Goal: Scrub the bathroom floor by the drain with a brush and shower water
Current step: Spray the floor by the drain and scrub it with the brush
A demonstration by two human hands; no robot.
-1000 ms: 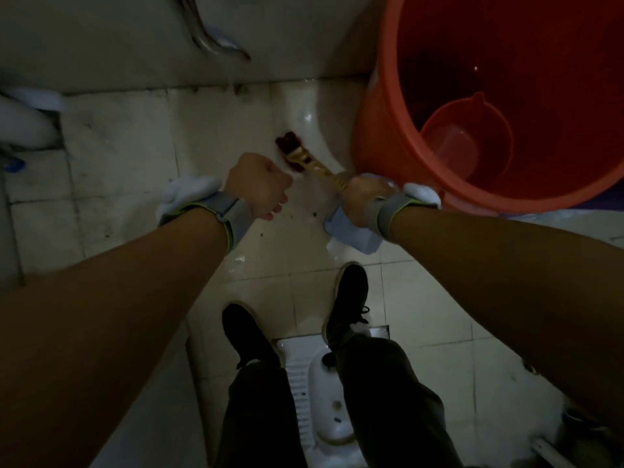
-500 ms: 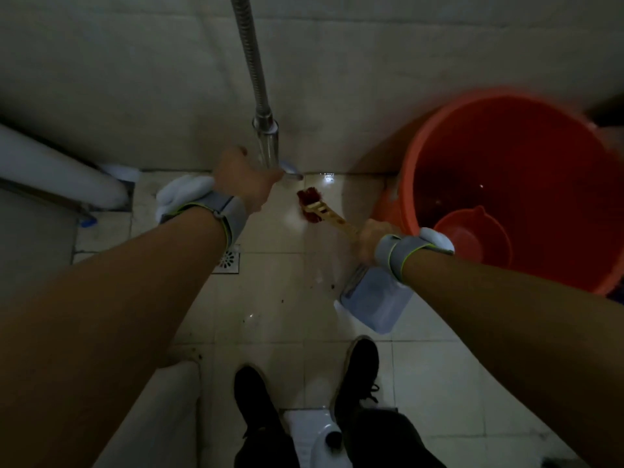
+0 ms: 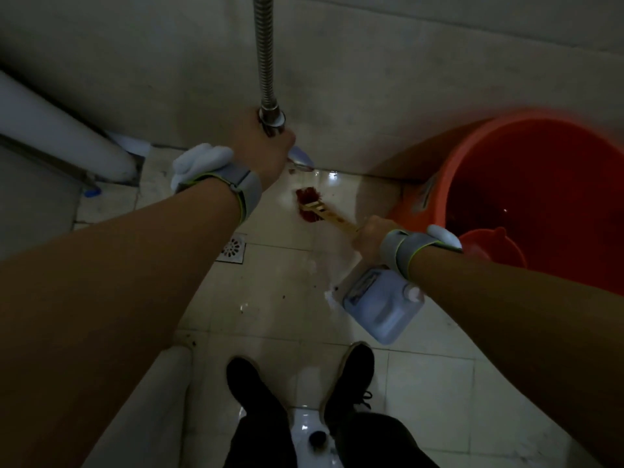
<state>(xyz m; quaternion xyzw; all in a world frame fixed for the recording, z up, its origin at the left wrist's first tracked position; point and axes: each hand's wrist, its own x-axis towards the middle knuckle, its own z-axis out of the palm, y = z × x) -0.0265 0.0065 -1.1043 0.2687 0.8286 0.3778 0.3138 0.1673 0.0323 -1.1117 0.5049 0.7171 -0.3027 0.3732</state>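
My left hand (image 3: pixel 261 146) grips the handle of the shower head (image 3: pixel 300 160), which points down at the wet tiles; its metal hose (image 3: pixel 265 52) runs straight up the wall. My right hand (image 3: pixel 369 236) holds the yellow handle of a brush (image 3: pixel 312 207) whose dark red bristles rest on the wet floor near the wall. The square floor drain (image 3: pixel 232 248) lies just left of the brush, partly hidden under my left forearm.
A big orange bucket (image 3: pixel 432 184) with a small red scoop (image 3: pixel 493 244) inside stands at the right. A pale plastic jug (image 3: pixel 381 305) lies on the floor under my right wrist. My two shoes (image 3: pixel 351 376) straddle a white squat pan (image 3: pixel 307 427). A white pipe (image 3: pixel 60 130) runs along the left.
My view tilted up from the floor toward the wall. My left hand rose and closed on the shower head handle. The brush stayed on the tiles by the bucket.
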